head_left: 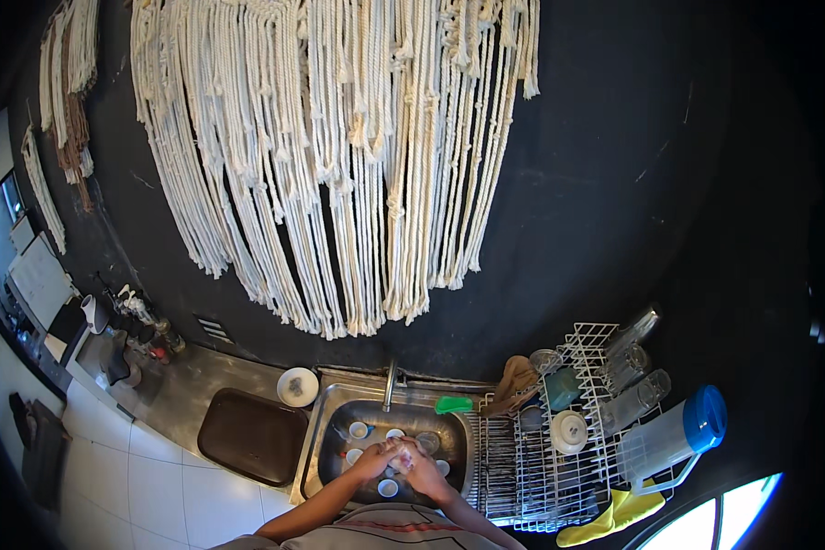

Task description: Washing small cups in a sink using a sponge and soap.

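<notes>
Both my hands meet over the middle of a steel sink (pixel 313 447). My left hand (pixel 372 461) is curled in from the left, and my right hand (pixel 422 468) closes against it from the right. Something pale, perhaps wet or soapy, shows between the fingers, too small to name. Several small white cups lie in the basin around them, one white cup (pixel 388 488) just below the hands and another white cup (pixel 358 430) at the upper left. A clear glass dish (pixel 427 443) is beside my right hand. Behind the hands stands the faucet (pixel 390 387); whether water runs is unclear.
Left of the sink are a brown tray (pixel 252 437) and a white bowl (pixel 297 387). A green cloth or sponge (pixel 454 404) lies on the back right rim. On the right, a wire dish rack (pixel 541 490) holds glasses, a blue-lidded pitcher (pixel 655 445) and a yellow cloth (pixel 614 516).
</notes>
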Available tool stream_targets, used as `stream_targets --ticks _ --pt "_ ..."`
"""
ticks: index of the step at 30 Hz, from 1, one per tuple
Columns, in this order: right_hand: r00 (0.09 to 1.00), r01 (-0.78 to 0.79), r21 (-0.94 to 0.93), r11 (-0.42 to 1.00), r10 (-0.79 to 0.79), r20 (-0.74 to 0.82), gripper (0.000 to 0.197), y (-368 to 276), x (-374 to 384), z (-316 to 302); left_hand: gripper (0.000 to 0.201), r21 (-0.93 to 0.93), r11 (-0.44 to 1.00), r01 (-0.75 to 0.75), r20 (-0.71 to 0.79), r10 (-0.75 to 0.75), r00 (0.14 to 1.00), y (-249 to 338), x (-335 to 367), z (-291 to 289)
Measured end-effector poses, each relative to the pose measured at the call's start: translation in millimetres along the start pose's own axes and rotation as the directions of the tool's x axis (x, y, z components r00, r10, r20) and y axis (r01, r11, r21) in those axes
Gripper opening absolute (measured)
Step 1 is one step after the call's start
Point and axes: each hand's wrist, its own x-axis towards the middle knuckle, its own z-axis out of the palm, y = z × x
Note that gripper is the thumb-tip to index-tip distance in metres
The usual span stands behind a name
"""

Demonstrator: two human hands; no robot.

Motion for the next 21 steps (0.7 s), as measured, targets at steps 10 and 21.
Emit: stream_targets --ticks 10,21 --pt "0.964 -0.252 0.618 0.745 0.252 0.088 0.060 -5 13 -17 0.040 -0.078 0.993 -0.090 -0.055 0.086 0.995 46 -5 21" --pt "0.961 -0.267 0.594 0.759 0.253 0.108 0.073 5 7 -27 0.039 0.214 0.932 -0.292 0.242 0.239 0.940 62 -15 16"
